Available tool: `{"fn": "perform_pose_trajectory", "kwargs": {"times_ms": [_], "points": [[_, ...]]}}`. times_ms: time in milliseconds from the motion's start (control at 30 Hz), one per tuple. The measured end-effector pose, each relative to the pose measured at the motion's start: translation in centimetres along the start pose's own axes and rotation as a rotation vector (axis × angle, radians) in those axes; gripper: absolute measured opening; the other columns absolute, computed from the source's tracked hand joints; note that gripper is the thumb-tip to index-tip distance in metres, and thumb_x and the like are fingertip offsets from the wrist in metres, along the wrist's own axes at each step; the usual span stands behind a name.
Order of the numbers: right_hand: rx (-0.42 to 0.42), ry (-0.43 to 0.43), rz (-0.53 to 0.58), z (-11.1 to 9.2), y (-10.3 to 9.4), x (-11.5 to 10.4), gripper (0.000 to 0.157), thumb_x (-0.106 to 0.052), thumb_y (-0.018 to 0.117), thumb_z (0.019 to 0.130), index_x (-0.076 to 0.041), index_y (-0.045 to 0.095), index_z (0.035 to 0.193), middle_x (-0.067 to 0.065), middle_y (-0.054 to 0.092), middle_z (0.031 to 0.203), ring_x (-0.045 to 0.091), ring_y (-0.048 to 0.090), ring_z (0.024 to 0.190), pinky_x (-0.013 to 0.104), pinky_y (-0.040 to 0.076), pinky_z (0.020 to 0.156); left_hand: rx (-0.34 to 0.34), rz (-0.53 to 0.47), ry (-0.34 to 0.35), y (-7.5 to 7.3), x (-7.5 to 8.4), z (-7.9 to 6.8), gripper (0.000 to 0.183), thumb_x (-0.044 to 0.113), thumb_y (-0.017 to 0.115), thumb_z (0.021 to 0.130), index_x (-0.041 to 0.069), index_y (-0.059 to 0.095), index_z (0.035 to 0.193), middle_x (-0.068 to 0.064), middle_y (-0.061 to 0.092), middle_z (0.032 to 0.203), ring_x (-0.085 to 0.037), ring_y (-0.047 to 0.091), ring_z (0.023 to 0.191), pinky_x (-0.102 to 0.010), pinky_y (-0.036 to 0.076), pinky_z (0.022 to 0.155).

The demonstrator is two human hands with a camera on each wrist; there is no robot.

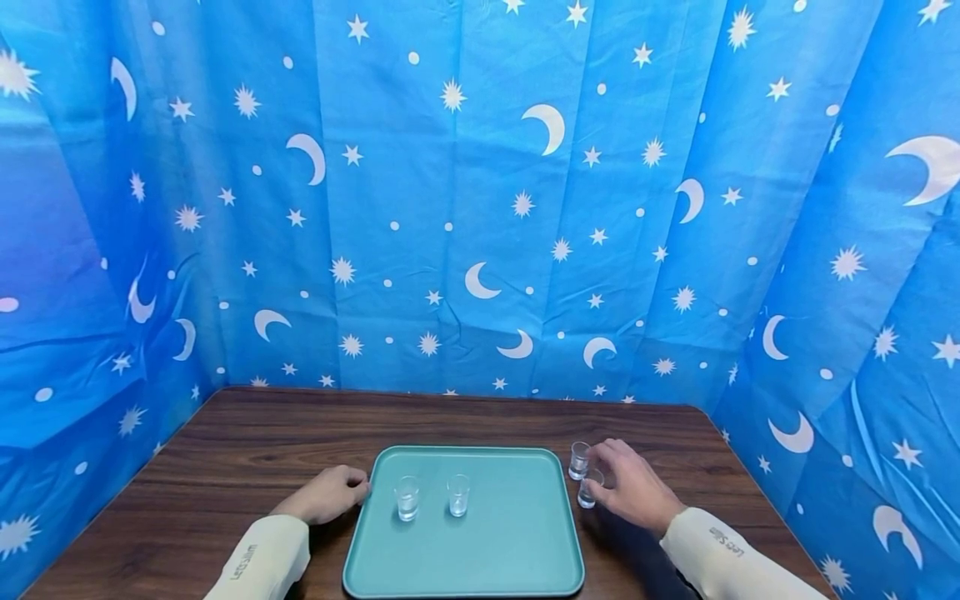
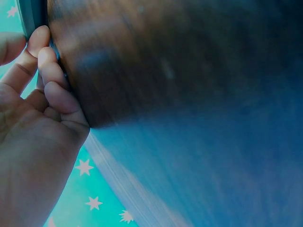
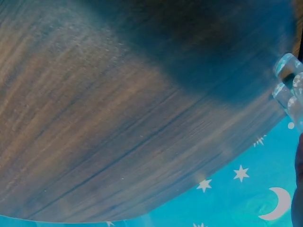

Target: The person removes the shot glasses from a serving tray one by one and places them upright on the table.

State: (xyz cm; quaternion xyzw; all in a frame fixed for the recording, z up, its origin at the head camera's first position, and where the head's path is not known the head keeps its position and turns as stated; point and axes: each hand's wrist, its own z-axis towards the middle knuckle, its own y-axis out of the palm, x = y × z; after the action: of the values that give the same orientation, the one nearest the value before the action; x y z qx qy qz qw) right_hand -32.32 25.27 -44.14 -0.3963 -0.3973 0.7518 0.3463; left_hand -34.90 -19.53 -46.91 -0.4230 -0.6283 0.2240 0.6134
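My left hand is at the left side of a green tray, fingers curled, and pinches its rim between thumb and finger. Two small clear shot glasses stand upright on the tray: one on the left, one nearer the middle. To the right of the tray, my right hand reaches over two more, a far shot glass and a near shot glass. Its thumb overlaps the near glass; the fingers extend beside the far one, with a gap between thumb and fingers.
The dark wooden table carries the tray near its front. Blue cloth with white moons and stars hangs behind the table and along both sides. In the right wrist view, the glasses appear at the right edge, close together.
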Motion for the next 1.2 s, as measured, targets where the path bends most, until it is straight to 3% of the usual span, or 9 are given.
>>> {"fn": "perform_pose_trajectory", "kwargs": {"times_ms": [167, 400, 600, 933, 1200], "points": [[0.048, -0.045, 0.032, 0.5, 0.3, -0.7, 0.03, -0.028, 0.065, 0.075, -0.016, 0.058, 0.101, -0.006, 0.052, 0.09, 0.01, 0.047, 0.079, 0.027, 0.043, 0.065, 0.006, 0.01, -0.003, 0.0, -0.1, 0.0, 0.027, 0.021, 0.045, 0.088, 0.012, 0.049, 0.063, -0.003, 0.046, 0.055, -0.018, 0.043, 0.05, -0.031, 0.032, 0.049], [0.014, -0.045, 0.045, 1.1, 0.8, -1.9, 0.031, -0.031, 0.063, 0.076, -0.022, 0.054, 0.104, -0.008, 0.052, 0.094, 0.013, 0.049, 0.082, 0.031, 0.043, 0.069, 0.0, 0.004, 0.004, 0.1, -0.2, 0.0, 0.027, 0.022, 0.045, 0.088, 0.011, 0.049, 0.064, -0.003, 0.045, 0.056, -0.018, 0.042, 0.051, -0.031, 0.032, 0.049], [0.01, -0.07, 0.048, 1.6, 1.4, -3.1, 0.031, -0.037, 0.061, 0.077, -0.023, 0.055, 0.104, -0.015, 0.048, 0.092, 0.007, 0.046, 0.079, 0.027, 0.043, 0.066, -0.013, 0.007, 0.008, 0.0, -0.2, 0.1, 0.027, 0.022, 0.045, 0.089, 0.011, 0.05, 0.064, -0.003, 0.045, 0.057, -0.018, 0.042, 0.051, -0.032, 0.032, 0.049], [-0.014, -0.174, 0.077, 3.3, 3.4, -6.2, 0.037, -0.036, 0.06, 0.078, -0.016, 0.055, 0.109, -0.01, 0.05, 0.1, 0.01, 0.047, 0.092, 0.033, 0.042, 0.076, -0.02, -0.001, 0.015, 0.1, -0.4, 0.1, 0.027, 0.023, 0.044, 0.089, 0.011, 0.051, 0.066, -0.003, 0.046, 0.058, -0.018, 0.043, 0.052, -0.032, 0.032, 0.05], [-0.03, -0.201, 0.078, 4.1, 4.4, -8.0, 0.037, -0.038, 0.059, 0.078, -0.02, 0.052, 0.11, -0.008, 0.051, 0.101, 0.01, 0.048, 0.093, 0.031, 0.042, 0.077, -0.021, 0.003, 0.007, 0.1, -0.5, 0.2, 0.026, 0.024, 0.044, 0.089, 0.012, 0.052, 0.068, -0.003, 0.046, 0.06, -0.018, 0.042, 0.054, -0.033, 0.032, 0.051]]}}
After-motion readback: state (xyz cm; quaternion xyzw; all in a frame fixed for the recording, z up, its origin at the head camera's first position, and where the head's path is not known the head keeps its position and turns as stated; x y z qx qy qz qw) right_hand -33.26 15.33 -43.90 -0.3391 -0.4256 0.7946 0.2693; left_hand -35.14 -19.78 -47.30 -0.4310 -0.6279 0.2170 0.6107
